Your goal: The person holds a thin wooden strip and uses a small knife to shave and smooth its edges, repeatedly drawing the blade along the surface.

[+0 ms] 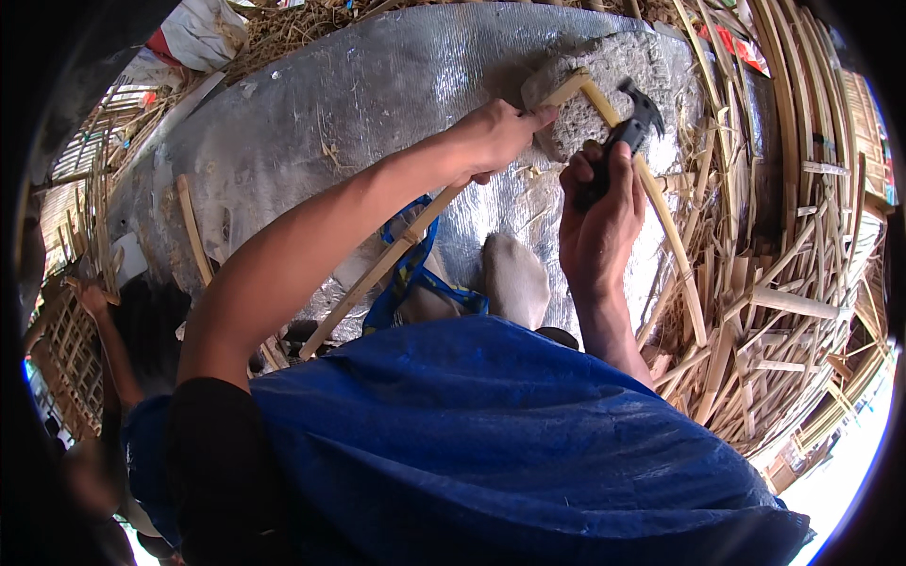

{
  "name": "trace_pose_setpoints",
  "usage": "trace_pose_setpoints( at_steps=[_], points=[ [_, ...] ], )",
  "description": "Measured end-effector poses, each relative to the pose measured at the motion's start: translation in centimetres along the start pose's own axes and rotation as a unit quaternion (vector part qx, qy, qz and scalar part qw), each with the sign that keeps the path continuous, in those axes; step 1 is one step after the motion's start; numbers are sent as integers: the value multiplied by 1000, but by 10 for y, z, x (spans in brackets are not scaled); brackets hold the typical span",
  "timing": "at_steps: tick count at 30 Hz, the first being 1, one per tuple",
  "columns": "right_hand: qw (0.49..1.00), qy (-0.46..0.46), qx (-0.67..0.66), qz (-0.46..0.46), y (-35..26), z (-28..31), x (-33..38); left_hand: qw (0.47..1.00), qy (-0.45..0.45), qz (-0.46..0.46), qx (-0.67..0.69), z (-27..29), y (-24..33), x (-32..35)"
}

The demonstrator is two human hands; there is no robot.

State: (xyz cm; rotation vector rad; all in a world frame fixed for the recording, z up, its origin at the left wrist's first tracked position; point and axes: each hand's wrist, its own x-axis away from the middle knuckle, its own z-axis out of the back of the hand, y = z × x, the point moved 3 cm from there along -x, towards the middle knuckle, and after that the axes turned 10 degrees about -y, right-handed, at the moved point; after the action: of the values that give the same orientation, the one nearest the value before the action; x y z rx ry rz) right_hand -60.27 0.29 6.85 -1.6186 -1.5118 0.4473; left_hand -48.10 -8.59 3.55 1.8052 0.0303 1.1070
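My left hand (498,143) is closed around a pale bamboo strip (377,271), which slants up from the lower left. Past my fingers the strip's end reaches a sharp corner over a rough grey stone block (609,87). From that corner a second length of bamboo (672,222) runs down to the right, passing behind my right hand; whether it is one bent strip or two pieces I cannot tell. My right hand (604,212) grips a small black claw hammer (645,108) by its dark handle. The hammer's head is raised beside the corner, apart from it.
A silvery sheet (377,85) covers the ground under the stone. Piled bamboo strips (755,330) crowd the right side. A blue cloth (510,424) covers my lap, with a patterned blue strap (406,274) beyond it. At far left another person's hand (92,298) touches woven bamboo (66,349).
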Motion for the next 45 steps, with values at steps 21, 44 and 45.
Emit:
trace_pose_setpoints(
  at_steps=[21, 44, 45],
  points=[
    [994, -14, -107, -11, 13, -19, 12, 999, 6, 4, -37, 2, -1, -4],
    [676, -1, 688, 264, -49, 14, -18, 995, -88, 50, -23, 17, 7, 0],
    [709, 20, 672, 213, -54, 5, -13, 994, -97, 40, -12, 20, 5, -1]
  ],
)
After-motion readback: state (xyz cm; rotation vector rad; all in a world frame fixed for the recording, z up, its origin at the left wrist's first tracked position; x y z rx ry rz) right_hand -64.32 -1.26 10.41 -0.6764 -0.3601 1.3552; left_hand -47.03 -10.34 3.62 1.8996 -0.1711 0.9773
